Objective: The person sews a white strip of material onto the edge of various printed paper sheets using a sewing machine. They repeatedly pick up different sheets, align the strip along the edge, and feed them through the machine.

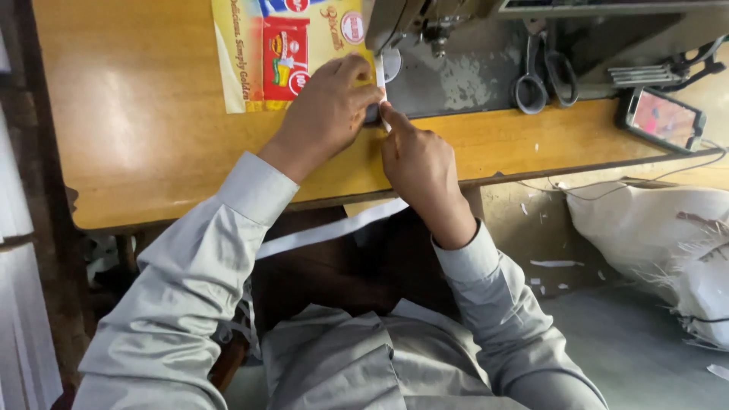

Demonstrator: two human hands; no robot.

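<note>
- Both hands meet at the far edge of the wooden tabletop [144, 129]: the left hand [326, 110] and the right hand [416, 163] each pinch a narrow white strip [380, 83] between thumb and fingertips, just in front of the sewing machine's needle area.
- Nearest of all, grey sleeves and a grey shirt fill the lower view, and a long white band [330, 228] runs below the table edge, under the wrists, across the lap.
- Right of the right forearm, lower down, a grey floor [630, 342] carries scattered white scraps, and a bulging white sack [661, 235] sits beside it.
- Left of the left arm, pale stacked sheets [19, 304] stand along the frame edge.
- Under the hands, the tabletop is glossy orange-brown, with glare to the left of the left hand.
- Just beyond the left hand lies a yellow printed wrapper [266, 53] with red and blue patches, flat on the wood.
- Beyond the right hand, the sewing machine [425, 23] stands on a worn grey metal bed [471, 76].
- Farther right on that bed lie 1 pair of scissors [543, 76], then a phone [662, 118] with a lit screen, a thin cable trailing from it.
</note>
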